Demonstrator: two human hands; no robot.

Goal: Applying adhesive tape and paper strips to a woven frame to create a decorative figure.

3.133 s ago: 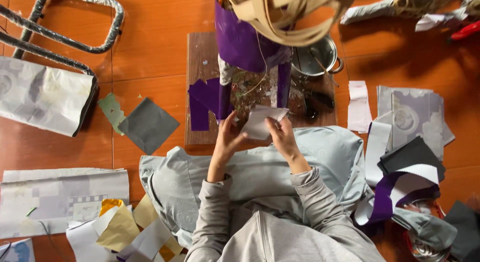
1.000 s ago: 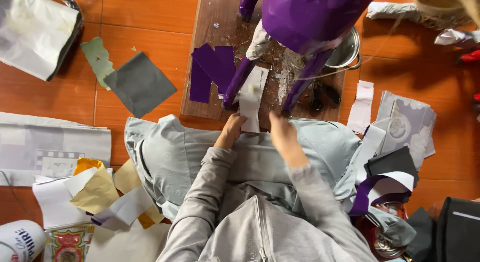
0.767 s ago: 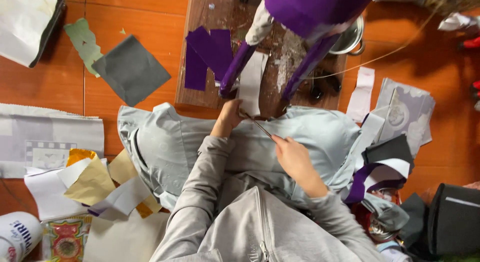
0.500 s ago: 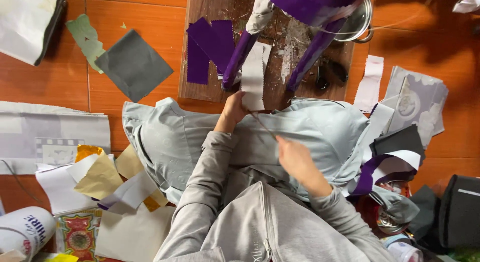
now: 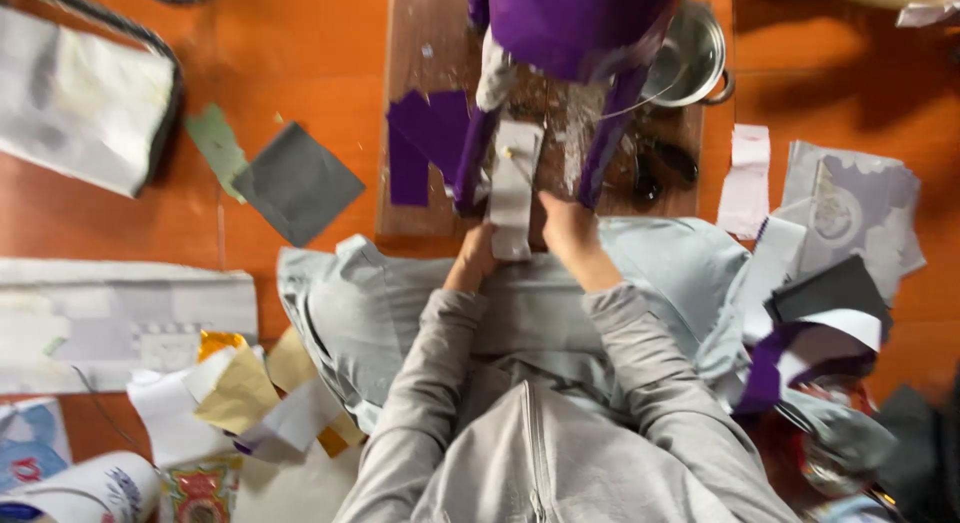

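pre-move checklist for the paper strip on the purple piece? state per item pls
1. Both hands at strip: ok. Left hand at the lower left edge of the white strip, right hand at its right side.
2. Firm grip on strip: cannot tell, fingertips blurred.
3. Strip between the two purple legs: ok, it lies upright between them.
4. Strip stuck flat: cannot tell.
5. Board under the work: ok, purple structure stands on it.
6. Clutter near right hand: not ok, dark tool and metal pot sit close by.
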